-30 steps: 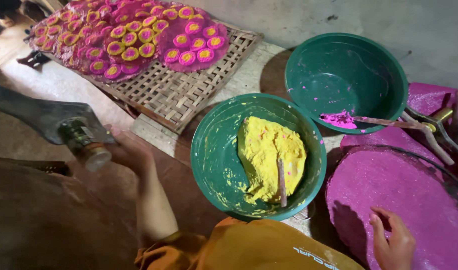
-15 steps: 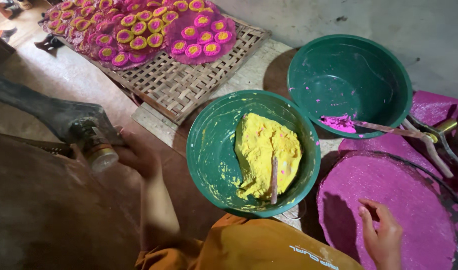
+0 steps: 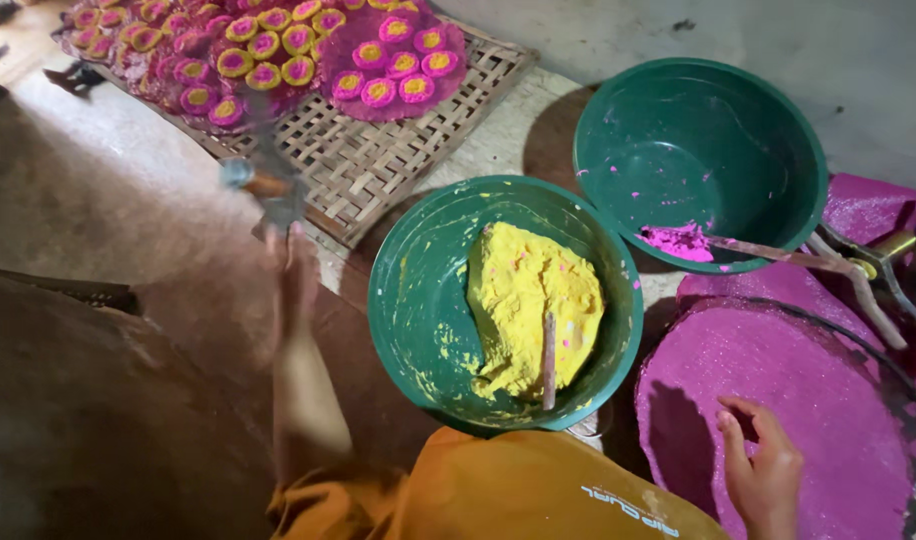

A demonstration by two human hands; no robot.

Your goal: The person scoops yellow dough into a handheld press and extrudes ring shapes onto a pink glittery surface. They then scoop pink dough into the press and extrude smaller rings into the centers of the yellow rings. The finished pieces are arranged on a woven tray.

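I am seeing my left hand (image 3: 296,262) closing its grip on a blurred metal tool (image 3: 263,190) beside the woven bamboo tray (image 3: 398,165) already carrying many pink-and-yellow discs (image 3: 308,45), my right hand (image 3: 763,475) resting open on pink paste (image 3: 778,390), yellow paste (image 3: 533,300) still filling the green bowl (image 3: 418,300).

Orange garment (image 3: 498,495), mustard tone, short sleeves, small white print just below the green bowl of yellow paste (image 3: 418,300). Both forearms bare. Left hand (image 3: 296,262) motion-blurred left of that bowl; right hand (image 3: 763,480) bare, no rings or gloves visible.
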